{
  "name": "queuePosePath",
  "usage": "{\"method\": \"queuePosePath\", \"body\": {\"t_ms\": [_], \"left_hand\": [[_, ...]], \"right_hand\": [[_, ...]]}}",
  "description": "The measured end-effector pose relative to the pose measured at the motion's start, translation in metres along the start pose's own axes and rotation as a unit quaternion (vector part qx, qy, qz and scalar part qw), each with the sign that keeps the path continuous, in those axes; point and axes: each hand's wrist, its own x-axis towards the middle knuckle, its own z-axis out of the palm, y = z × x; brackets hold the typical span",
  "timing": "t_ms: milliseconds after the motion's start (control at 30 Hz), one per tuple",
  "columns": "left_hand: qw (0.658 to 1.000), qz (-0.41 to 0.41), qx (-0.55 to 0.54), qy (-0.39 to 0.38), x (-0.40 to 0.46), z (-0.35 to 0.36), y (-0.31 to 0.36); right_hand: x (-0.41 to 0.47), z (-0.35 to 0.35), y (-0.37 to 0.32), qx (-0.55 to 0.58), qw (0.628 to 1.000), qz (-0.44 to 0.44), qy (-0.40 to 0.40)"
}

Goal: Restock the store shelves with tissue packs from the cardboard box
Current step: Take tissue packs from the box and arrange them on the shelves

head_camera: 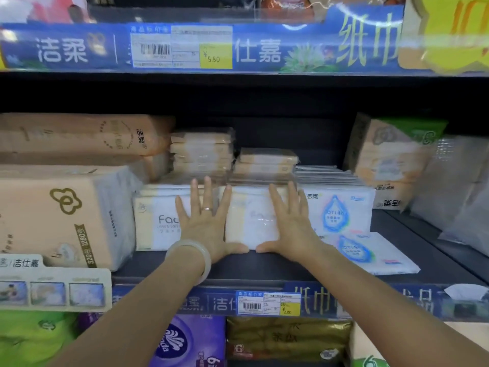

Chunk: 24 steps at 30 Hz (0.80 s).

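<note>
Both hands lie flat against the front faces of two tissue packs standing side by side on the middle shelf (264,266). The left hand (205,223) has its fingers (207,192) straight and spread wide over the left pack (156,221), its thumb along the shelf under the pack's bottom edge. The right hand (292,226) mirrors it on the right pack (251,221), fingers splayed, thumb tucked low. Neither hand grips anything; the palms press. This looks like a push to seat the packs deeper and square their fronts, which would explain why the hands are open and flat, not curled round the wrap.

The packs stand on their long edges, faces forward, likely so the print reads from the aisle. Behind and above them sit small stacks (202,152) of flat packs, so the front row also acts as a stop for those. To the right, blue-drop packs (336,213) stand touching the pushed pair, and one lies flat (370,252) in front of them, near the shelf lip. A large peach bundle (60,215) fills the left side, just beside the left pack.

The cardboard box is not in view. A price tag (268,303) on the shelf edge sits just below the hands.

The soft wrap will probably dent under firm pressure, so a broad palm suits it.
</note>
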Motion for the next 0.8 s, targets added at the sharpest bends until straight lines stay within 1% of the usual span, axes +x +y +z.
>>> {"method": "queuePosePath", "body": {"t_ms": [133, 233, 333, 400, 500, 567, 600, 633, 700, 733, 800], "left_hand": [[1.0, 0.015, -0.009, -0.012, 0.007, 0.002, -0.006], [1.0, 0.016, 0.0, -0.025, 0.013, 0.003, -0.009], [0.999, 0.022, 0.003, -0.032, 0.015, 0.004, -0.007], [0.999, 0.038, -0.015, -0.033, 0.012, 0.002, -0.008], [0.995, 0.068, -0.07, 0.005, -0.001, -0.006, -0.021], [0.998, 0.038, -0.038, 0.039, -0.013, -0.013, -0.037], [0.999, 0.004, -0.008, 0.035, -0.019, -0.015, -0.045], [0.999, -0.035, 0.017, 0.015, -0.024, -0.018, -0.052], [0.995, -0.088, 0.018, -0.036, -0.027, -0.018, -0.06], [0.995, -0.089, 0.002, -0.049, -0.026, -0.016, -0.062], [0.996, -0.064, -0.041, -0.053, -0.02, -0.01, -0.063]], "right_hand": [[0.017, 0.007, -0.01, -0.042, 0.999, -0.026, -0.002], [0.026, 0.012, -0.008, -0.092, 0.996, -0.017, -0.011], [0.028, 0.014, -0.004, -0.081, 0.997, -0.005, -0.015], [0.027, 0.013, -0.005, -0.091, 0.996, 0.001, -0.018], [0.019, 0.008, -0.011, -0.13, 0.991, 0.013, -0.005], [0.01, 0.006, -0.017, -0.179, 0.983, -0.005, 0.027], [0.006, 0.007, -0.021, -0.207, 0.977, -0.026, 0.042], [0.003, 0.008, -0.027, -0.228, 0.971, -0.05, 0.052], [0.002, 0.012, -0.038, -0.239, 0.967, -0.08, 0.048], [0.004, 0.015, -0.041, -0.232, 0.969, -0.079, 0.039], [0.007, 0.021, -0.041, -0.214, 0.975, -0.053, 0.018]]}}
